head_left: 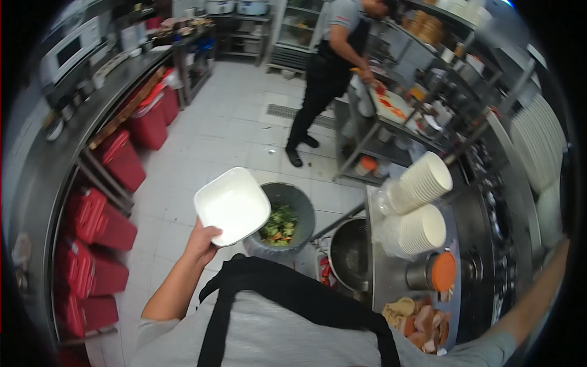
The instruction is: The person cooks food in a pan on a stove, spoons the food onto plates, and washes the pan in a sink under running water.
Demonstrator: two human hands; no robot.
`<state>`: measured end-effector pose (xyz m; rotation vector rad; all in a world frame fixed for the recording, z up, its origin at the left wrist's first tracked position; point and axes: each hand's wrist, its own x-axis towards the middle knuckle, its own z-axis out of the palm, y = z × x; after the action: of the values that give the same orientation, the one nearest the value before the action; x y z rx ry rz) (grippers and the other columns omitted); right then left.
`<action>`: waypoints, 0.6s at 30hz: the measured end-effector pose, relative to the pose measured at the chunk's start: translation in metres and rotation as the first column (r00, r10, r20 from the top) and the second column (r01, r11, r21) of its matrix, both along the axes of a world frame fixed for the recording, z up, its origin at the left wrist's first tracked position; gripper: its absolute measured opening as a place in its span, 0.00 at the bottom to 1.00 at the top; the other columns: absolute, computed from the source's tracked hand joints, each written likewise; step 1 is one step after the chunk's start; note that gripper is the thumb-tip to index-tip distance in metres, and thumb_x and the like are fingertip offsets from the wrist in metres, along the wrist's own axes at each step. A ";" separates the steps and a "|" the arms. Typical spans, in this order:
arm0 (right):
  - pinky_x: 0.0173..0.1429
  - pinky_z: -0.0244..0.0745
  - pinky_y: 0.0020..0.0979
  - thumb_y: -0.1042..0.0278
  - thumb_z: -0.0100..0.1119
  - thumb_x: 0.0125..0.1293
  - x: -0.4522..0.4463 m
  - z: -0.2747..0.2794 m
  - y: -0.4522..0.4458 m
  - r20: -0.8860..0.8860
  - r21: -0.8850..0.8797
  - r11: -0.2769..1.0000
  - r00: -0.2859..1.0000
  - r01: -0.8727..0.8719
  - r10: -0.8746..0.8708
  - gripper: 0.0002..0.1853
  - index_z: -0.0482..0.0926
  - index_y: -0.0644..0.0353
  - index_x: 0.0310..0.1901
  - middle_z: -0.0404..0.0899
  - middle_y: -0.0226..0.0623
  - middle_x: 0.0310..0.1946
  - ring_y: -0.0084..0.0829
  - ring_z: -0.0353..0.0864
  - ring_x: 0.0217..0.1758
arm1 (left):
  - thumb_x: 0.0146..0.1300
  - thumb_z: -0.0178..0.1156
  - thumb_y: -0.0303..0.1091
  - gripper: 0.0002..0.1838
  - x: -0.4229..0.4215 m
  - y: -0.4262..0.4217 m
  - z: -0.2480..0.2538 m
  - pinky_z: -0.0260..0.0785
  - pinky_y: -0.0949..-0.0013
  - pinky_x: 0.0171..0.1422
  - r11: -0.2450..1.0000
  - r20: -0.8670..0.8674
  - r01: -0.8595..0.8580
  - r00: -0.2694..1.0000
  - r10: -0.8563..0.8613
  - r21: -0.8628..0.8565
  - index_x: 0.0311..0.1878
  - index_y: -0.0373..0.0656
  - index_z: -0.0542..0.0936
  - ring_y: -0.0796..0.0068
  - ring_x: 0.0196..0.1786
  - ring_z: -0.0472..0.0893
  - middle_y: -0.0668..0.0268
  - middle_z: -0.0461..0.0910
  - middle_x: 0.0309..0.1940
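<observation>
My left hand (pixel 200 243) grips the near rim of a white square bowl (pixel 232 207), thumb over the edge. Nothing shows inside the bowl. Just right of it, on the floor, stands a grey bin (pixel 304 205) with a bag around it, holding green and orange vegetable scraps (pixel 279 226). My right arm stretches out to the far right, and my right hand (pixel 559 251) is at the dark edge of the view, close to stacked white plates (pixel 538 144). Its fingers cannot be made out.
Stacked white tubs (pixel 422 229), an orange-lidded container (pixel 443 272) and raw meat pieces (pixel 425 324) sit on the right-hand counter (pixel 391 278). A large wok (pixel 350 254) is beside it. Red bins (pixel 101 220) line the left. A co-worker (pixel 333 67) stands at a cutting board (pixel 391 104).
</observation>
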<state>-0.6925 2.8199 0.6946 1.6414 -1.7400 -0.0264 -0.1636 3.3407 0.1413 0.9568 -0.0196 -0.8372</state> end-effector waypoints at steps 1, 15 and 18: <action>0.50 0.70 0.37 0.57 0.56 0.58 -0.005 0.004 0.001 0.006 -0.083 0.996 1.000 -0.012 0.012 0.19 0.77 0.64 0.43 0.78 0.49 0.42 0.40 0.77 0.46 | 0.37 0.50 0.19 0.43 0.000 0.002 -0.001 0.75 0.61 0.50 0.999 0.012 -0.028 1.000 0.029 -0.022 0.65 0.48 0.54 0.60 0.56 0.72 0.57 0.67 0.55; 0.44 0.72 0.46 0.57 0.53 0.61 0.150 -0.039 0.170 -0.278 -0.728 0.507 0.875 -0.462 0.397 0.17 0.78 0.64 0.38 0.79 0.47 0.38 0.46 0.78 0.41 | 0.51 0.47 0.18 0.39 0.032 0.027 -0.006 0.72 0.55 0.54 0.981 -0.121 -0.191 0.975 0.186 -0.029 0.66 0.53 0.48 0.56 0.59 0.69 0.54 0.62 0.58; 0.45 0.71 0.46 0.54 0.52 0.62 0.199 -0.070 0.207 -0.053 -0.730 0.382 0.604 -0.567 0.795 0.19 0.78 0.66 0.39 0.78 0.49 0.39 0.46 0.77 0.42 | 0.54 0.45 0.17 0.37 0.065 0.023 -0.005 0.67 0.58 0.59 0.966 -0.011 -0.258 0.966 0.258 0.000 0.66 0.51 0.48 0.57 0.60 0.68 0.53 0.62 0.58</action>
<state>-0.4933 3.0265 0.6244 1.6714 -0.8650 1.2263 -0.0983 3.3638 0.1364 0.9301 0.1114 -0.6014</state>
